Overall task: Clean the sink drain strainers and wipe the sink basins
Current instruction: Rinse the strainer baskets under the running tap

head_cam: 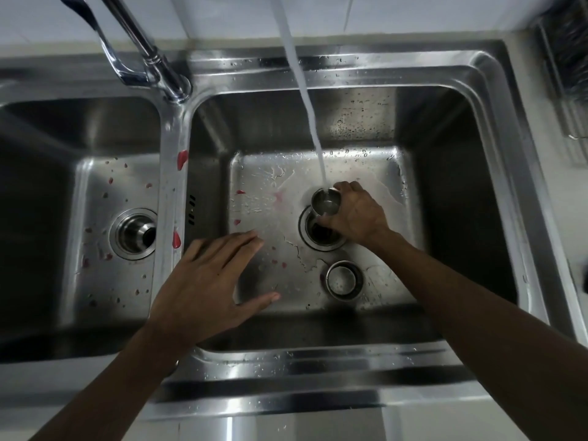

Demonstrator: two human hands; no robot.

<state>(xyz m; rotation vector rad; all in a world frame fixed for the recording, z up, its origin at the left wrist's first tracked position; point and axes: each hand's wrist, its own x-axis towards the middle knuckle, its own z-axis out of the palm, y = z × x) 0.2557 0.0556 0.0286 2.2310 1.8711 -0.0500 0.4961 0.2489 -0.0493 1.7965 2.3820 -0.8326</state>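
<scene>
A: Where was the right hand (356, 214), and what was its state?

B: It sat at about 2 o'clock from the centre of the right basin (445, 192), directly above the open drain (321, 232). It was closed around a small steel strainer cup (325, 202), tilted so that its open mouth faced the camera. The water stream (305, 100) fell from 12 o'clock onto the cup's rim.

A: And the left hand (206, 281)?

B: It was spread wide, fingers (241, 240) extended toward 2 o'clock, holding nothing, over the basin floor near the divider.

A: Location of the other strainer parts?

B: A second steel cup (343, 280) rested on the basin floor at 5 o'clock from the drain, just beside it. The left basin (41, 192) retained its strainer (135, 233), seated in the drain. Red spots (176, 240) marked the divider and both floors.
</scene>
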